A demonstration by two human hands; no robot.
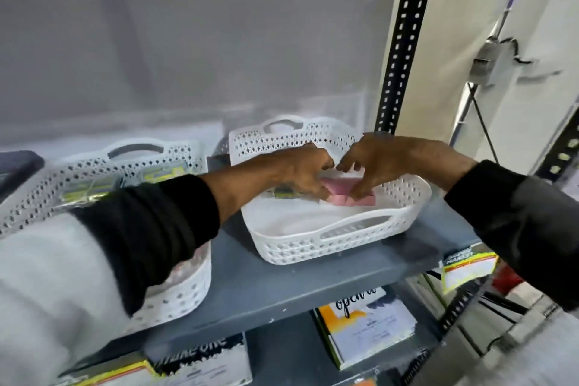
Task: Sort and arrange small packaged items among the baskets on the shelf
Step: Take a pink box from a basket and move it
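Two white perforated baskets stand on the grey shelf [282, 285]. Both hands reach into the right basket [329, 247]. My left hand [297, 172] and my right hand [379, 160] meet over a pink packet [341, 194] lying inside it, with fingers of both curled on the packet's edges. A small yellow-green packet [285, 193] shows under my left hand. The left basket [175, 294] holds several yellow-green packets [91, 193], and my left forearm in a black sleeve crosses above it.
A black perforated upright post [398, 53] stands behind the right basket. A dark object [15, 169] sits at the far left. A yellow price label [466, 269] hangs on the shelf edge. Printed cards [366, 326] lie on the shelf below.
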